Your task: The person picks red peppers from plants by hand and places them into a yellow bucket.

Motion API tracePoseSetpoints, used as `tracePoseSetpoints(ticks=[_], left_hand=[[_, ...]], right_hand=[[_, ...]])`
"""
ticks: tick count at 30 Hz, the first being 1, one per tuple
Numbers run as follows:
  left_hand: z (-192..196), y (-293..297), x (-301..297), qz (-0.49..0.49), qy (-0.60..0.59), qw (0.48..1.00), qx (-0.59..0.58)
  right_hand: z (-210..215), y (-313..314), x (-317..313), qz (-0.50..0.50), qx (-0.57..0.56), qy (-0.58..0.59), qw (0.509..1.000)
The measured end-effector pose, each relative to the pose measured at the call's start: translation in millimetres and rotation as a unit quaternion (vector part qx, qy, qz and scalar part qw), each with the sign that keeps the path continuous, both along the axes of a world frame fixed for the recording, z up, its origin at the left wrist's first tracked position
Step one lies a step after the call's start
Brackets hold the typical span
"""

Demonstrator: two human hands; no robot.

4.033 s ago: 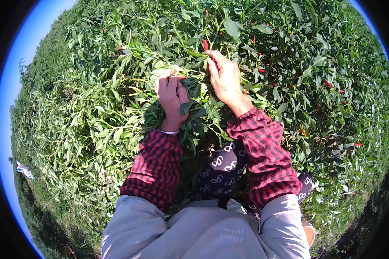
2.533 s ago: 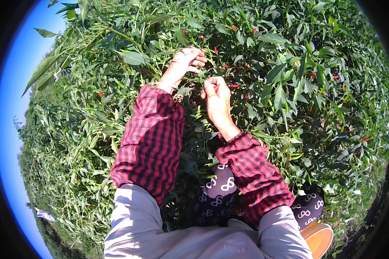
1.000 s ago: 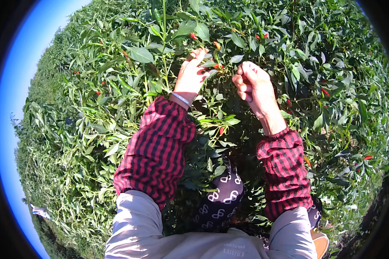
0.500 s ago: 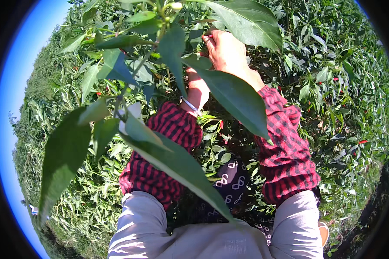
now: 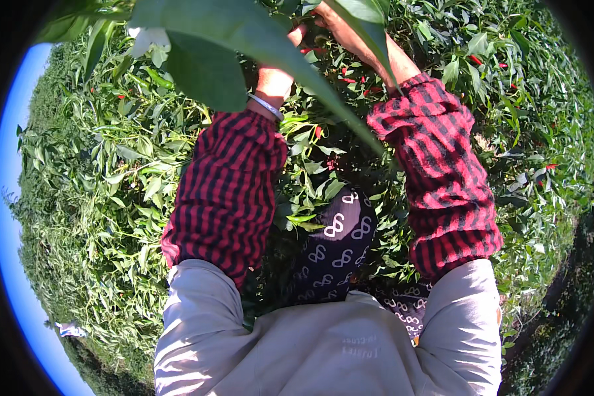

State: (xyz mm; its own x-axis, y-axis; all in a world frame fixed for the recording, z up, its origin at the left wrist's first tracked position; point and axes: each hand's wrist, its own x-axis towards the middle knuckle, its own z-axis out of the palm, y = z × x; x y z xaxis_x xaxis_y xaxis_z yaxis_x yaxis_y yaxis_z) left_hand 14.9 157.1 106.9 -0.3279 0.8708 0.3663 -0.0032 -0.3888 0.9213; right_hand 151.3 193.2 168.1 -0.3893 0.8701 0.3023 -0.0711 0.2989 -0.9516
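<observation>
Both arms in checked red-and-black sleeves (image 5: 228, 191) extend into the pepper plants (image 5: 122, 175). The left hand (image 5: 297, 35) lies mostly behind a large, close leaf (image 5: 257, 39); the right hand (image 5: 332, 20), beside it, runs up to the upper edge of view and is partly crossed by a second leaf (image 5: 366, 10). The fingers of both are hidden or cut off, so whether they are spread, pressed together or pinching something cannot be told. Several red peppers (image 5: 348, 80) hang in the foliage between the forearms, just below the hands; a single red one (image 5: 318, 132) sits lower, near the left sleeve.

For this work among fruiting plants, it would seem best to part the covering foliage first, support the branch with one hand, and grip each fruit by its stalk with the other, lest the branch tear or green fruit come away.

A small block of pale lettering (image 5: 361, 346) lies on the front of the grey garment (image 5: 290, 350), too faint to read reliably. The dark trousers (image 5: 336, 224) bear a looped motif, not writing.
</observation>
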Motion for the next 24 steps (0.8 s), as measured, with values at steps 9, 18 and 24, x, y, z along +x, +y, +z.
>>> tracePoseSetpoints(ticks=[9,18,24], left_hand=[[7,-5,-16,-0.08,-0.35,0.933,0.008],[-12,-8,24,-0.031,0.204,0.978,-0.043],[-32,-11,23,-0.113,0.183,0.966,-0.143]], right_hand=[[47,-39,41,0.005,-0.128,0.216,0.968],[-79,-22,82,-0.111,0.057,-0.249,0.96],[-88,-33,57,-0.099,0.144,-0.314,0.933]])
